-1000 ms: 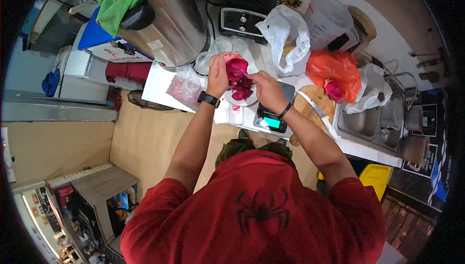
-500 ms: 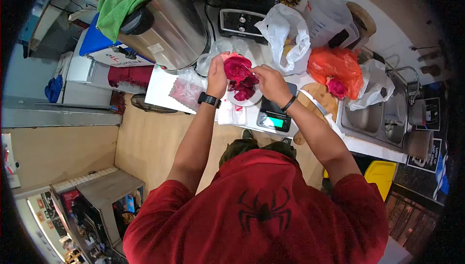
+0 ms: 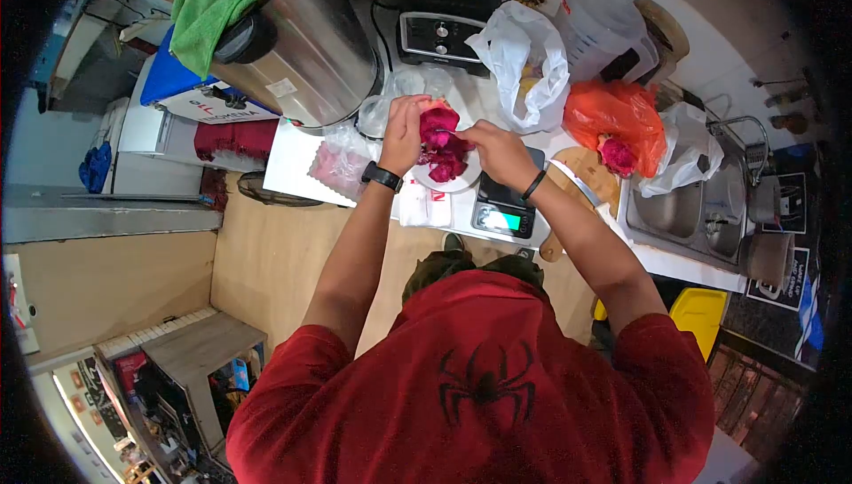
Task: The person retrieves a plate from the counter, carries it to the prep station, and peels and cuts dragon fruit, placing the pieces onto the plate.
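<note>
My left hand [image 3: 404,136] is wrapped round the side of a dragon fruit half [image 3: 437,118], its deep magenta flesh facing me. My right hand [image 3: 499,154] is closed in a pinch at the fruit's right edge, on the handle of what looks like a small metal spoon [image 3: 446,133] pushed into the flesh. Directly below the fruit, dark magenta pieces of dragon fruit flesh [image 3: 446,167] lie on a white plate [image 3: 464,182]. A black kitchen scale [image 3: 502,207] with a lit display sits under my right wrist.
Right of the scale lie a wooden cutting board [image 3: 593,173] and a knife [image 3: 581,188]. Another dragon fruit piece [image 3: 617,156] rests by an orange plastic bag [image 3: 612,116], near the sink [image 3: 666,216]. A large steel container [image 3: 319,49] stands at the back left.
My right hand has moved slightly, bringing the utensil into the fruit's flesh. The fruit half has tilted a little in my left hand.
</note>
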`<state>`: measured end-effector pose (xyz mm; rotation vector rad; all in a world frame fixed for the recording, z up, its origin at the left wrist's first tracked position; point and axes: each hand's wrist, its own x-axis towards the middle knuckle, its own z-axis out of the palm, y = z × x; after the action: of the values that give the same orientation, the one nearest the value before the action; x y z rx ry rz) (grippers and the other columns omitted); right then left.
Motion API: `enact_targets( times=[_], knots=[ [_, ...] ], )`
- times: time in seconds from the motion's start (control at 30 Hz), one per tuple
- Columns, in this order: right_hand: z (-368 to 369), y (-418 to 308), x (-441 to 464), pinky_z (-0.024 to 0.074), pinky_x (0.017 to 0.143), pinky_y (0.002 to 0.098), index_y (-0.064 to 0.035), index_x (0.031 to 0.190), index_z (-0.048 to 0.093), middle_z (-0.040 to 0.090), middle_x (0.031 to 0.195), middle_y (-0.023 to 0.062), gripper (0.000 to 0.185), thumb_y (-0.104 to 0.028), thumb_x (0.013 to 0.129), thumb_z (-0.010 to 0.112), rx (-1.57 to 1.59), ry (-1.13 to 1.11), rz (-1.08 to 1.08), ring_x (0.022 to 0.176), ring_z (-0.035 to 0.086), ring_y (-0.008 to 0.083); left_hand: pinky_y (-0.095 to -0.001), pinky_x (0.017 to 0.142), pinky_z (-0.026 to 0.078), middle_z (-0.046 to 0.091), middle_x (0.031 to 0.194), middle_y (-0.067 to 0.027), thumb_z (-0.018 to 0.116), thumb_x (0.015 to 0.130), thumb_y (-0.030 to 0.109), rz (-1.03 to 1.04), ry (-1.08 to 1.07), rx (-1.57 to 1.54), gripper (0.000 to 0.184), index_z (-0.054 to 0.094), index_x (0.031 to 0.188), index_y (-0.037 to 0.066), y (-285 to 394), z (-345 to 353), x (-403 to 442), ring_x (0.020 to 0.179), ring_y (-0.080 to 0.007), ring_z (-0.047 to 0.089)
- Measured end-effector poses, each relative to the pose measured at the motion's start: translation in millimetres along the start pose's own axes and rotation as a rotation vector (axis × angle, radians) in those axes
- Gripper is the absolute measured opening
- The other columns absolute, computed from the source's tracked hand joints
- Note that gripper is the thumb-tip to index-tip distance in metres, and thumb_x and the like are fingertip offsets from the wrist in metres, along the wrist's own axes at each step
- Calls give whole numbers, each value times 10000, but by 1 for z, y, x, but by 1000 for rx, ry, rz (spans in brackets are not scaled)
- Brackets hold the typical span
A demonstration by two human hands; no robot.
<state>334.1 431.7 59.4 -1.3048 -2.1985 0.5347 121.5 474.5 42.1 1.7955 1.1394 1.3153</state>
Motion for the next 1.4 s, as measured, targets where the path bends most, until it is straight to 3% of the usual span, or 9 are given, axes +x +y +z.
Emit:
enact_targets(
  times=[0.27,0.43,0.6,0.77,1.07,1.27,1.4],
  knots=[
    [10,7,-16,487,689,362,-132,1078,650,612,953,40,249,-67,878,516,50,31,50,789,608,288,-321,968,380,550,1141,-122,348,1013,139,-4,-21,17,313,603,1121,-8,-9,-2,-5,1048,-240,503],
    [6,5,-20,462,696,337,-66,1079,643,608,943,74,267,5,864,502,117,56,52,788,596,285,-318,975,377,542,1160,-126,346,1015,143,-1,-4,-21,319,606,1116,-12,-14,-2,-9,1053,-238,503],
    [7,-7,-12,482,693,366,-108,1092,636,606,989,45,248,-76,902,481,24,74,188,805,607,298,-318,985,372,535,1171,-129,344,1024,160,-12,11,-54,326,603,1122,-13,-12,0,-7,1060,-233,501],
    [25,-12,-13,478,692,378,-117,1095,634,594,994,42,263,-71,891,475,93,92,102,809,603,303,-315,993,369,532,1181,-128,342,1035,185,6,-17,-93,339,600,1127,-14,-13,4,-6,1068,-226,500],
    [-9,-6,-24,470,659,356,-109,1094,654,587,936,52,294,-26,846,518,-110,-21,-10,764,593,285,-305,981,384,525,1198,-121,336,1048,221,-113,44,-287,346,555,1180,-12,-35,6,-8,1062,-204,507],
    [-12,-19,-13,474,659,358,-120,1090,658,591,937,48,322,-17,816,524,-101,66,84,767,596,288,-292,966,398,520,1207,-114,329,1054,239,-101,5,-273,351,522,1216,-5,-33,5,-6,1054,-186,513],
    [-4,-29,-6,474,655,362,-109,1073,658,593,933,54,313,-6,812,521,-175,38,105,768,600,292,-287,964,410,530,1206,-112,325,1058,252,34,-47,-76,356,514,1226,2,-23,5,-4,1047,-187,530]
  ],
)
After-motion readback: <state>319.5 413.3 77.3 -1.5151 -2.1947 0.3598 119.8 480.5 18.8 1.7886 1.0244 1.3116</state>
